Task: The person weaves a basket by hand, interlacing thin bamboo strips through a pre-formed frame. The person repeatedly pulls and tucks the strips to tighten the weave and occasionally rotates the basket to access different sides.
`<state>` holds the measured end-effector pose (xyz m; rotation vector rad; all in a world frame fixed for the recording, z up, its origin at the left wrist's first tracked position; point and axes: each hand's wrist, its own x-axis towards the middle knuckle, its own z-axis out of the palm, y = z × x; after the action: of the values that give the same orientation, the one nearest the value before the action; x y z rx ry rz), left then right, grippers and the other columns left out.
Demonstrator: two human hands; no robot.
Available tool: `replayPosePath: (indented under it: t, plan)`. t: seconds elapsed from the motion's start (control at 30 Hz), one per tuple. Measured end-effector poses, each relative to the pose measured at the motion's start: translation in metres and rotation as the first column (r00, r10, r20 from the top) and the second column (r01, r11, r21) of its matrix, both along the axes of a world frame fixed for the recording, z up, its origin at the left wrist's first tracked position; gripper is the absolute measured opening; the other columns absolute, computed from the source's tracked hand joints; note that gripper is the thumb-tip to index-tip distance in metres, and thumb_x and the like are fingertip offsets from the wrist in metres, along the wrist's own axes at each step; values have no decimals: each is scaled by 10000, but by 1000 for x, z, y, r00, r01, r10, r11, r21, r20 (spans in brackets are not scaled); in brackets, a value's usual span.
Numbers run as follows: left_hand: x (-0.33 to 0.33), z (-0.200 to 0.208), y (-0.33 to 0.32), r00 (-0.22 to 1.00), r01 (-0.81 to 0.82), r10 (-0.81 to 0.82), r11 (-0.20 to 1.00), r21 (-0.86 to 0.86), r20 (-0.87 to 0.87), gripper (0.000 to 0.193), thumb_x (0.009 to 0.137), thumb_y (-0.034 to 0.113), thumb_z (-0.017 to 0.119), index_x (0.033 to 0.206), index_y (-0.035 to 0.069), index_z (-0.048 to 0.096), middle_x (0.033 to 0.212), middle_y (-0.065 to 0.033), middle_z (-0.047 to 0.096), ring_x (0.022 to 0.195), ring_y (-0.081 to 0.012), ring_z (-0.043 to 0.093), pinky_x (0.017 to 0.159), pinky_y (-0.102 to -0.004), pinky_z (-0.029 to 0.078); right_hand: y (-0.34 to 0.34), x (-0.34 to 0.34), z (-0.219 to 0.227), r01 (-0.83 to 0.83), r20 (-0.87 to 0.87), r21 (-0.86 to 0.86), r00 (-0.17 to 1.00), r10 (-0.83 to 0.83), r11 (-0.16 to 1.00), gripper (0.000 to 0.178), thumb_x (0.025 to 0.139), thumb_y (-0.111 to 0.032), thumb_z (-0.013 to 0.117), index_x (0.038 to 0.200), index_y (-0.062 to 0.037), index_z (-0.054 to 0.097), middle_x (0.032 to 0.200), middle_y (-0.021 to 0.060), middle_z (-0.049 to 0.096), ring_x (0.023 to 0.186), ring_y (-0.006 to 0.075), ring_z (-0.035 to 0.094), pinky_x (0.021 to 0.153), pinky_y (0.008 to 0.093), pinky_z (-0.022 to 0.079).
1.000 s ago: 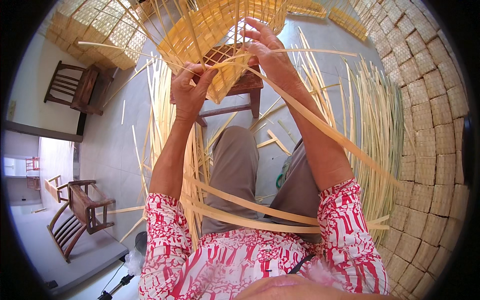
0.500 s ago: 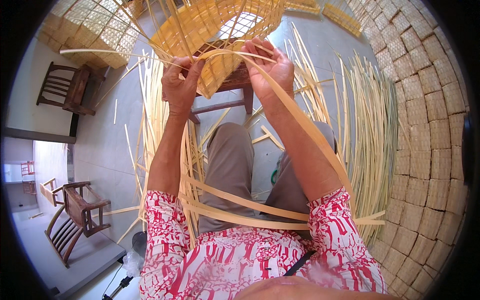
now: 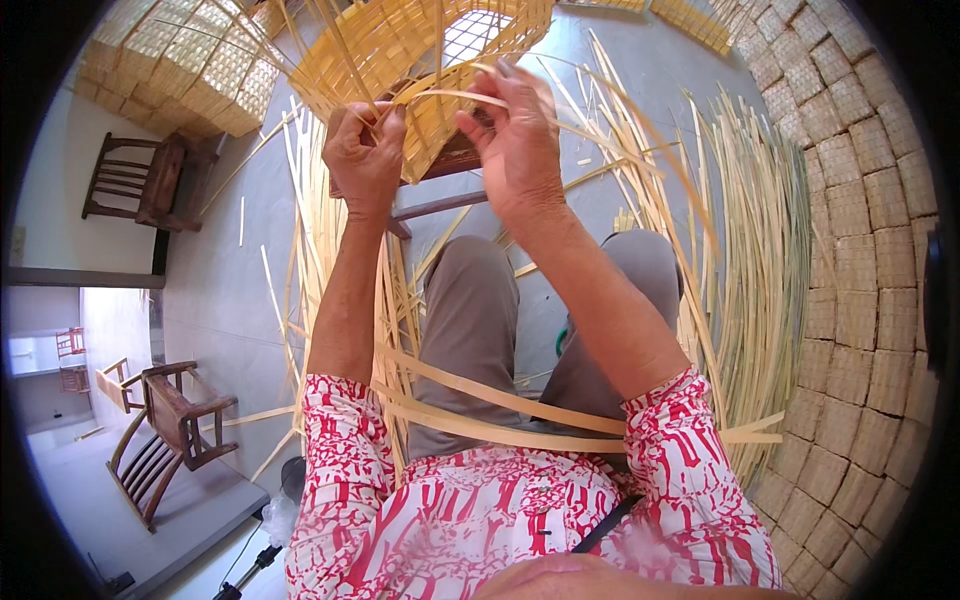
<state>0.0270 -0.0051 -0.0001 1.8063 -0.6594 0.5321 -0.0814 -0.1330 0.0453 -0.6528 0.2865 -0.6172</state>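
A partly woven yellow basket [image 3: 345, 52], apparently of bamboo, rests on a dark wooden stool [image 3: 455, 160] in front of my knees. At its near left edge, the fingers and thumb of my left hand [image 3: 366, 150] pinch the weave where strips meet. My right hand [image 3: 520, 135] is to the right of it, slightly blurred, its fingertips closed on a pale bamboo strip [image 3: 455, 93] that runs from my left hand. A long strip [image 3: 672, 130] arcs from near my right fingers out to the right. Upright stakes [image 3: 437, 35] rise from the basket.
Loose strips [image 3: 480, 400] lie across my lap. Long bundles [image 3: 755, 270] cover the floor at right, and more strips [image 3: 312, 220] lie at left. Woven blocks [image 3: 860, 300] are stacked along the right. Wooden chairs [image 3: 180, 420] stand at left. A green ring-like thing [image 3: 561, 342] shows by my right knee.
My right hand has turned from palm-up with loosely curled fingers to a pinch, moving slightly left. The long strip beside my right forearm has swung up and outward to the right.
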Motion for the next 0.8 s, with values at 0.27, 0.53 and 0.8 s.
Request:
replayPosePath:
  t: [0.27, 0.53, 0.8]
  plan:
    - [42, 21, 60, 927, 322, -267, 926, 195, -262, 85, 850, 65, 773, 855, 6, 713, 773, -2, 648, 713, -65, 583, 651, -234, 476, -35, -5, -23, -244, -186, -456, 967, 177, 856, 509, 862, -432, 798, 1155, -37, 669, 998, 80, 700, 927, 121, 659, 814, 271, 540]
    - [61, 25, 125, 876, 365, -318, 928, 70, -363, 122, 888, 124, 777, 986, 62, 739, 841, 23, 695, 794, -59, 621, 750, -235, 510, -63, 6, -62, -221, -185, 178, 949, 253, 959, 228, 976, -214, 675, 1111, -44, 608, 967, 101, 664, 865, 214, 660, 739, 341, 581]
    - [56, 0, 127, 885, 343, -347, 937, -71, -310, 126, 904, 84, 753, 1025, 72, 717, 842, 65, 652, 755, -20, 547, 690, -203, 458, -70, 12, -81, -319, 225, 290, 939, 259, 902, 192, 985, -44, 601, 1171, -36, 553, 1113, 182, 670, 990, 274, 687, 858, 356, 597]
